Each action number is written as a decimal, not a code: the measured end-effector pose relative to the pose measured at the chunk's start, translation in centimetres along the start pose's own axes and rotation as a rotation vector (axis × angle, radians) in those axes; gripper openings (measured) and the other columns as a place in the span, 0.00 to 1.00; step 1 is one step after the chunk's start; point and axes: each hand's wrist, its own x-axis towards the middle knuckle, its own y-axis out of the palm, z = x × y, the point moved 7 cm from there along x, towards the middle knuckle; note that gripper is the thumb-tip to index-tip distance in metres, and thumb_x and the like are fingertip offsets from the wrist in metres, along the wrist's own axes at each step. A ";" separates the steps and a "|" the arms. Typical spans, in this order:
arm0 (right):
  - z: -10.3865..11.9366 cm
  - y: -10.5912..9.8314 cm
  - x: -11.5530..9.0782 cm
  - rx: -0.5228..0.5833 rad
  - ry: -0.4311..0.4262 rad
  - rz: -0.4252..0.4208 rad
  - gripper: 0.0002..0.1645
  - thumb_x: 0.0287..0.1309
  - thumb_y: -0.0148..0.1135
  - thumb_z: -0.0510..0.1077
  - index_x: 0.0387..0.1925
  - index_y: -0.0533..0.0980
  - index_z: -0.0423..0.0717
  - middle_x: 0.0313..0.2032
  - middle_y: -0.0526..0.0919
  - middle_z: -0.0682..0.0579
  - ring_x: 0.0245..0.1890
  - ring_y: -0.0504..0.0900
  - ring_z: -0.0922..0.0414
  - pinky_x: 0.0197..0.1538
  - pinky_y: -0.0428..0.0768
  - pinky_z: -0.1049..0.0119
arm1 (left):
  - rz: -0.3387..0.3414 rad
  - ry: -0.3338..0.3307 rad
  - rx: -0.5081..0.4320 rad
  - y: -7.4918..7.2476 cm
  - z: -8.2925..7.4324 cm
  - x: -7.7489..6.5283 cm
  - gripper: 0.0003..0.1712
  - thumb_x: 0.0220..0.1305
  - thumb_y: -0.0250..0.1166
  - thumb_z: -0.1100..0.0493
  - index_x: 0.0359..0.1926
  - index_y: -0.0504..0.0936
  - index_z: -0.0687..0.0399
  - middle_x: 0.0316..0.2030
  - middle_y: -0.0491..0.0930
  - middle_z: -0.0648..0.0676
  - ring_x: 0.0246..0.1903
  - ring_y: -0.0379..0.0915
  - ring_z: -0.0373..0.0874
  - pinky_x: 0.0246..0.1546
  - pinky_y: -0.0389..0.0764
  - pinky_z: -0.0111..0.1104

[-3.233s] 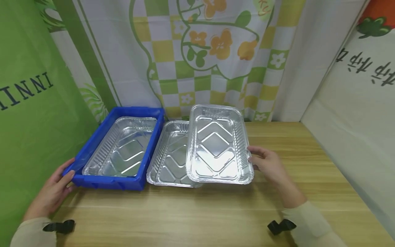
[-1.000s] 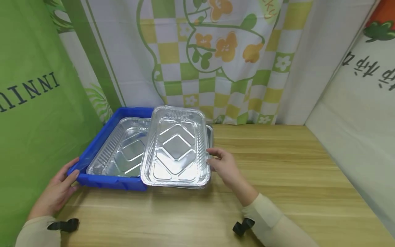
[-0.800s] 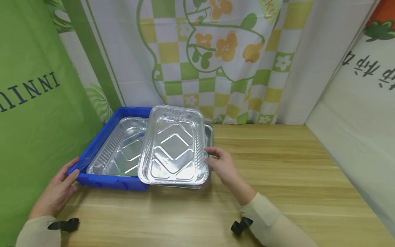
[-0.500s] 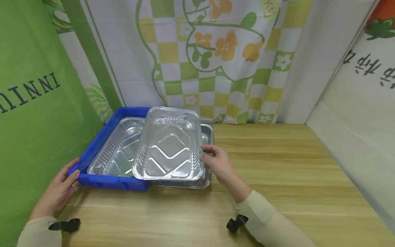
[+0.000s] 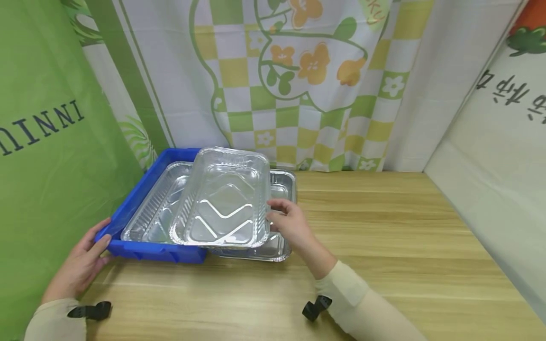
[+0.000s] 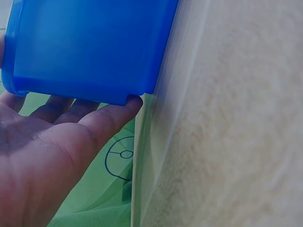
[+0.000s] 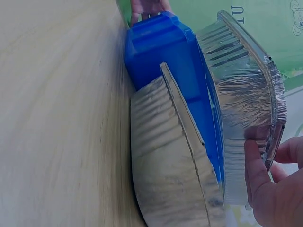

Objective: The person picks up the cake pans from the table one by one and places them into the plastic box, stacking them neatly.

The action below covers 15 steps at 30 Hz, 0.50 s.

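Note:
My right hand (image 5: 296, 232) pinches the right rim of a shiny rectangular foil pan (image 5: 223, 208), thumb and fingers on either side of the edge. That pan is raised and slightly tilted, overlapping the right side of a blue plastic bin (image 5: 153, 252) in the head view. A second foil pan (image 5: 159, 213) lies inside the bin, partly covered by the raised one. On the table right of the bin rests a third foil pan (image 5: 279, 248), its left part hidden. My left hand (image 5: 78, 267) grips the bin's near left corner, thumb on the rim, fingers against the outer wall.
The wooden table (image 5: 384, 265) extends to the right and in front of the bin. A green cloth (image 5: 47, 166) hangs close along the left, a patterned curtain (image 5: 256, 94) stands behind, and a pale cloth (image 5: 490, 156) borders the right.
My right hand has carried the foil pan leftward from over the table pan until it overlaps the bin, uncovering the table pan's right side. My left hand has stayed at the bin's corner.

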 end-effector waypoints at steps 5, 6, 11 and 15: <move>0.1 1.1 0.1 0.011 -0.003 0.013 0.22 0.57 0.60 0.30 0.55 0.74 0.31 0.54 0.75 0.38 0.40 0.81 0.53 0.41 0.87 0.60 | 0.008 0.028 -0.014 0.0 0.0 0.0 0.32 0.77 0.40 0.70 0.77 0.50 0.51 0.61 0.59 0.49 0.56 0.73 0.37 0.53 0.80 0.30; 0.2 1.3 0.2 0.014 -0.003 0.015 0.22 0.57 0.60 0.30 0.55 0.74 0.31 0.54 0.75 0.38 0.41 0.81 0.53 0.42 0.87 0.61 | 0.005 0.027 -0.010 0.0 0.0 0.0 0.32 0.77 0.40 0.70 0.77 0.50 0.51 0.60 0.59 0.49 0.55 0.73 0.37 0.52 0.80 0.30; 0.5 2.1 0.4 0.038 0.002 0.023 0.22 0.58 0.61 0.31 0.55 0.74 0.32 0.55 0.75 0.39 0.41 0.79 0.53 0.42 0.86 0.61 | -0.010 0.007 -0.001 -0.1 0.1 0.1 0.32 0.77 0.41 0.69 0.78 0.50 0.49 0.60 0.58 0.50 0.54 0.74 0.37 0.52 0.80 0.30; 0.8 3.1 0.9 0.064 0.001 0.048 0.24 0.58 0.60 0.30 0.57 0.72 0.30 0.55 0.74 0.37 0.40 0.79 0.54 0.41 0.87 0.60 | -0.011 -0.005 -0.006 -0.1 0.1 0.1 0.33 0.77 0.41 0.69 0.78 0.49 0.49 0.61 0.56 0.52 0.55 0.74 0.37 0.52 0.80 0.30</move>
